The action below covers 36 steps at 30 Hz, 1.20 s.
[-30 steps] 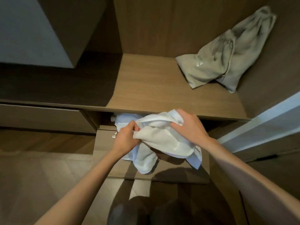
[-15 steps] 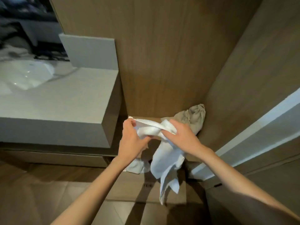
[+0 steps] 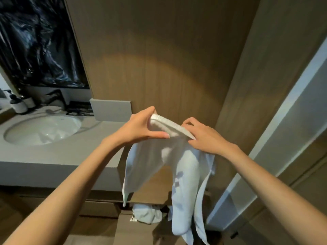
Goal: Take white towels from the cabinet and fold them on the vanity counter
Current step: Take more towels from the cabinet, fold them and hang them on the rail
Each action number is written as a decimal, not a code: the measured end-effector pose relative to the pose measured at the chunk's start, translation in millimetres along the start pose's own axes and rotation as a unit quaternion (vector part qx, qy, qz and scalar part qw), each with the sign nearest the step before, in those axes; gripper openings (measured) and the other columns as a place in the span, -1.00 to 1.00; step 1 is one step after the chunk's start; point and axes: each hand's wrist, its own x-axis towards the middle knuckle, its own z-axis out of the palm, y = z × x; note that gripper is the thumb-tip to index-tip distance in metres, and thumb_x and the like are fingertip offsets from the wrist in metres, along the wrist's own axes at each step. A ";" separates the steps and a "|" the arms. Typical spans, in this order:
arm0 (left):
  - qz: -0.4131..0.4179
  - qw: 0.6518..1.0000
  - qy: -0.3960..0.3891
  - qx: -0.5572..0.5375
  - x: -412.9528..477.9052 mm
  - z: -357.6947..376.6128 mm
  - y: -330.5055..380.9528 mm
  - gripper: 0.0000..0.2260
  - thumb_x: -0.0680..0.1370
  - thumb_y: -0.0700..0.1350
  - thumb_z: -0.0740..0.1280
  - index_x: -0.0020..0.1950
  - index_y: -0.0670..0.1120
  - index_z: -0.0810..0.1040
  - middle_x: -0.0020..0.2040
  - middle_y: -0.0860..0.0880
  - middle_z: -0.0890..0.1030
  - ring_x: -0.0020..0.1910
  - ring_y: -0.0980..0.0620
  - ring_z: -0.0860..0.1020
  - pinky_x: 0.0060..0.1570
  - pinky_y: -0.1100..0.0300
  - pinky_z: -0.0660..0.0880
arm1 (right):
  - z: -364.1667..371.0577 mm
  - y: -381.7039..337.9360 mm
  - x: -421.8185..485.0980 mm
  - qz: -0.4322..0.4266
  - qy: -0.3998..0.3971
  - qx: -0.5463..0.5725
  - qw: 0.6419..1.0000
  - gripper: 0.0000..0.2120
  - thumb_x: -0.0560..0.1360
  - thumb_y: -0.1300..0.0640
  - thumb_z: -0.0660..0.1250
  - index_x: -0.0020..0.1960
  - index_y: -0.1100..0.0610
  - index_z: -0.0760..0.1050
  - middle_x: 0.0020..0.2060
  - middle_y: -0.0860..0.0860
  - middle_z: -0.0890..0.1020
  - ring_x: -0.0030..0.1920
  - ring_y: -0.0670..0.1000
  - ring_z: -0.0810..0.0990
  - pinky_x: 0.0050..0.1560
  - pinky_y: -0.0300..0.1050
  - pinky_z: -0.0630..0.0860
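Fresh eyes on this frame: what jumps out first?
A white towel hangs mid-frame, its top edge pinched by the left hand and the right hand. Left of it lies the grey counter with an oval sink. Low behind the towel, more white cloth sits bunched.

Bare forearms (image 3: pixel 79 174); long-nailed left grip (image 3: pixel 139 129), right grip (image 3: pixel 207 138)

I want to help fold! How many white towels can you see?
2. One towel hangs from the left hand and right hand, which pinch its top edge. The other towel lies bunched in the drawer below. More may be hidden inside.
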 end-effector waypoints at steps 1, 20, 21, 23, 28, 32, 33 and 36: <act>0.023 1.000 0.007 -0.006 2.4 -4.9 7.2 -0.48 0.35 0.29 0.42 -0.21 -0.11 0.29 -0.36 0.02 0.30 -0.35 0.13 0.25 -0.30 0.18 0.20 | 1.9 7.9 -3.1 0.018 0.008 0.028 0.999 -0.72 0.41 0.23 0.23 0.01 -0.10 0.41 0.05 -0.12 0.44 -0.13 0.06 0.50 -0.19 0.02 0.45; 0.046 0.893 0.216 0.392 -27.9 -38.1 -8.1 -0.76 0.56 0.14 0.18 0.00 -0.01 0.45 -0.21 -0.01 0.62 -0.26 -0.07 0.56 -0.15 0.05 0.26 | -4.1 13.6 7.4 0.038 0.343 -0.028 0.938 -0.84 0.51 0.15 0.15 0.06 0.07 0.43 -0.23 0.10 0.62 -0.22 0.11 0.59 -0.35 -0.07 0.37; 0.010 0.889 0.058 0.454 -47.4 -13.3 -32.6 -0.75 0.56 0.15 0.15 0.08 0.03 0.43 -0.13 -0.03 0.66 -0.18 -0.08 0.61 -0.11 0.07 0.29 | 26.4 19.9 5.7 0.081 0.190 -0.049 0.977 -0.86 0.59 0.10 0.12 0.08 0.07 0.41 -0.15 0.11 0.62 -0.11 0.17 0.62 -0.27 -0.03 0.41; -0.130 0.896 -0.079 0.417 -79.4 1.7 -65.6 -0.74 0.60 0.17 0.10 0.17 0.08 0.43 0.06 -0.04 0.64 0.02 -0.09 0.60 -0.02 0.08 0.43 | 54.0 30.3 0.0 0.134 0.030 -0.060 0.989 -0.84 0.64 0.03 0.10 0.08 0.07 0.39 -0.06 0.13 0.61 0.01 0.21 0.60 -0.19 -0.01 0.36; -0.199 0.963 0.074 0.168 -89.4 -44.7 -69.7 -0.61 0.51 0.28 0.21 0.14 0.02 0.49 -0.14 0.01 0.55 -0.14 -0.07 0.54 -0.18 0.09 0.42 | 12.3 8.4 30.7 0.061 0.129 0.106 0.984 -0.90 0.57 -0.05 0.21 -0.05 -0.04 0.35 -0.21 0.00 0.59 -0.19 0.15 0.55 -0.24 0.01 0.39; -0.198 0.970 0.060 0.125 -87.5 -57.0 -48.0 -0.53 0.37 0.37 0.35 0.15 0.15 0.45 -0.01 0.08 0.60 -0.05 0.03 0.54 -0.01 0.08 0.47 | 21.6 -31.0 42.4 -0.015 0.127 0.173 0.977 -0.76 0.59 -0.19 0.18 -0.12 -0.05 0.40 -0.27 -0.10 0.57 -0.22 0.02 0.55 -0.17 0.09 0.48; -0.190 0.973 0.054 0.115 -89.7 -55.2 -43.8 -0.49 0.34 0.41 0.33 0.19 0.22 0.42 -0.04 0.09 0.60 -0.07 0.05 0.55 0.01 0.08 0.48 | 26.9 -46.4 43.8 -0.042 0.112 0.174 0.977 -0.74 0.60 -0.19 0.15 -0.12 -0.04 0.41 -0.26 -0.09 0.58 -0.21 0.02 0.55 -0.16 0.12 0.50; -0.157 0.977 0.014 0.146 -92.2 -46.6 -38.5 -0.42 0.41 0.36 0.30 0.40 0.32 0.26 -0.10 0.06 0.61 -0.06 0.00 0.56 0.01 0.04 0.51 | 38.2 -100.2 48.6 -0.134 0.068 0.160 0.976 -0.73 0.63 -0.17 0.08 -0.08 -0.04 0.43 -0.20 -0.07 0.60 -0.17 0.03 0.57 -0.13 0.11 0.51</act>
